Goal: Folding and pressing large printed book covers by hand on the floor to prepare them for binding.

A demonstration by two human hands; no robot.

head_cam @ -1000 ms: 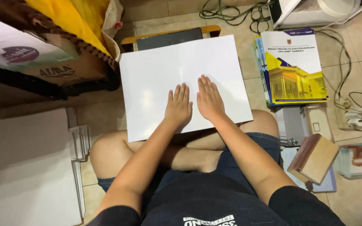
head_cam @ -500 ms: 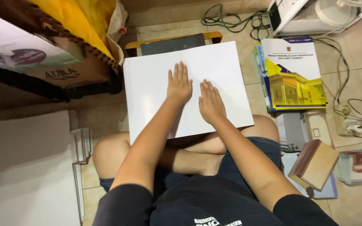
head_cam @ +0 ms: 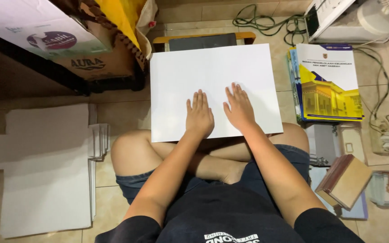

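Tiled floor (head_cam: 127,112) all around, beige and a bit cluttered, and at the centre of the frame lies a large white sheet (head_cam: 212,72), flat, its near edge resting over the person's crossed legs. Both hands are down on it: the left hand (head_cam: 199,118) sits palm-flat on the lower middle of the sheet, fingers together and stretched out, gripping nothing. Just beside it, the right hand (head_cam: 239,110) lies the same way, flat and open, fingers slightly spread, pressing on the paper and closed around nothing. Above the sheet, at the top of the frame, a wooden-framed dark board (head_cam: 202,41) peeks out from under it. Over at the left, a stack of white sheets (head_cam: 46,166) is spread on the floor. Upper left shows cardboard boxes (head_cam: 95,63). To the right, a pile of blue and yellow booklets (head_cam: 327,81) lies near the sheet, and lower right there is a brown book (head_cam: 345,180). Green cables (head_cam: 266,20) coil at the top.
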